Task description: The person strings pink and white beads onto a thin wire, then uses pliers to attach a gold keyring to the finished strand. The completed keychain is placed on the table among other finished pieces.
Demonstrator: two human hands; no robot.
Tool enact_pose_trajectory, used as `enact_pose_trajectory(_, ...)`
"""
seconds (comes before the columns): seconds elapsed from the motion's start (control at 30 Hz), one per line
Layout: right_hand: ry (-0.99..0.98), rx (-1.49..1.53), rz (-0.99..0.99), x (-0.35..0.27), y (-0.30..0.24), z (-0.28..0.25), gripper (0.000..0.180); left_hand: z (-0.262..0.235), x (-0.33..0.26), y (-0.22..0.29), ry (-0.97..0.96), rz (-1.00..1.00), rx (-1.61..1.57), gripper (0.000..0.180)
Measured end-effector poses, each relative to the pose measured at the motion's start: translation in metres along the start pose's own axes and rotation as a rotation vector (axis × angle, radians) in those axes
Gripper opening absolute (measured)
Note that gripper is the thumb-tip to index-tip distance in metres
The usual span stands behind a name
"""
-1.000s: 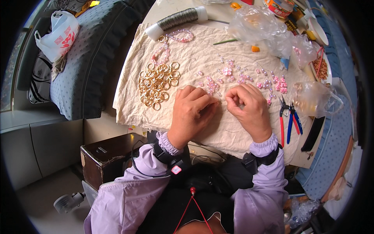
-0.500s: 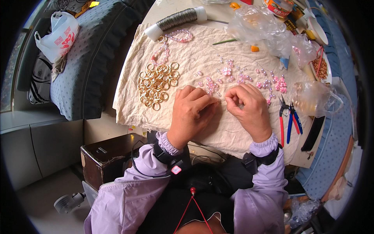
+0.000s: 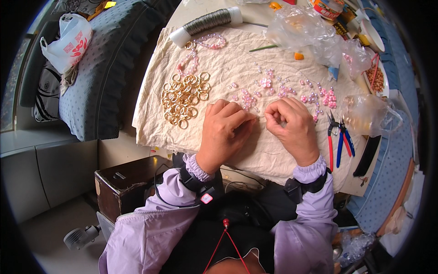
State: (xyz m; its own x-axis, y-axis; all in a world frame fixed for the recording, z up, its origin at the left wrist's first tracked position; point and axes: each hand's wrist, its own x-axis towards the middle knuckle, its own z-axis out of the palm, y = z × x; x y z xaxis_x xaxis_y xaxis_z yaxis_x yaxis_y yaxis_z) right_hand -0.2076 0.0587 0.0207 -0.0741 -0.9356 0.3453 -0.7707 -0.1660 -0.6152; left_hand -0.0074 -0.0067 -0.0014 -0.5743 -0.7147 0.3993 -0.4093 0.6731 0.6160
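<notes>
Both my hands are over a crumpled beige cloth on the table, their pinched fingertips facing each other a short way apart. My left hand (image 3: 226, 130) is closed, thumb against forefinger; whatever it pinches is too small to make out. My right hand (image 3: 293, 125) is likewise closed in a pinch, its contents hidden. Just beyond them lie loose pink and lilac beads (image 3: 248, 99), with a denser pink bead cluster (image 3: 328, 98) to the right. A heap of gold rings (image 3: 182, 98) sits left of my left hand. A strand of pink beads (image 3: 189, 64) lies behind the rings.
A spool of grey wire (image 3: 207, 23) lies at the back left. Red-handled pliers (image 3: 330, 146) and blue-handled cutters (image 3: 340, 148) rest at the right, near a black strip (image 3: 366, 157). Clear plastic bags (image 3: 303, 34) crowd the back right. A dark wooden box (image 3: 130, 182) stands below the table.
My right hand has shifted very slightly to the right, widening the gap between the fingertips a little. The left hand and everything on the cloth stay where they were.
</notes>
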Motion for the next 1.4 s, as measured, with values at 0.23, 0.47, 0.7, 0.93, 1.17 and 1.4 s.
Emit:
enact_pose_trajectory(0.23, -0.002, -0.001, 0.0, -0.0004, -0.0001, 0.0005, 0.011, 0.0003, 0.0, -0.0001, -0.007, -0.004, 0.003, 0.019)
enact_pose_trajectory(0.47, -0.013, -0.007, 0.021, -0.0012, 0.0002, 0.0009, 0.015, 0.0007, 0.0, -0.0003, -0.007, -0.011, 0.006, 0.017)
enact_pose_trajectory(0.7, -0.01, 0.001, 0.02, -0.0012, 0.0, 0.0008, 0.015, 0.0016, 0.0001, -0.0006, -0.005, -0.004, 0.019, 0.016)
enact_pose_trajectory(0.93, -0.009, 0.012, 0.004, -0.0006, -0.0006, 0.0001, 0.012, 0.0022, 0.0001, -0.0009, 0.005, 0.005, 0.024, 0.017)
enact_pose_trajectory(1.17, -0.023, -0.007, 0.016, -0.0014, 0.0009, 0.0013, 0.014, 0.0019, 0.0008, -0.0007, 0.002, 0.004, 0.018, 0.016)
enact_pose_trajectory(1.4, -0.06, -0.014, 0.018, -0.0021, 0.0008, 0.0003, 0.013, 0.002, 0.0019, 0.0007, 0.019, 0.002, 0.035, 0.017)
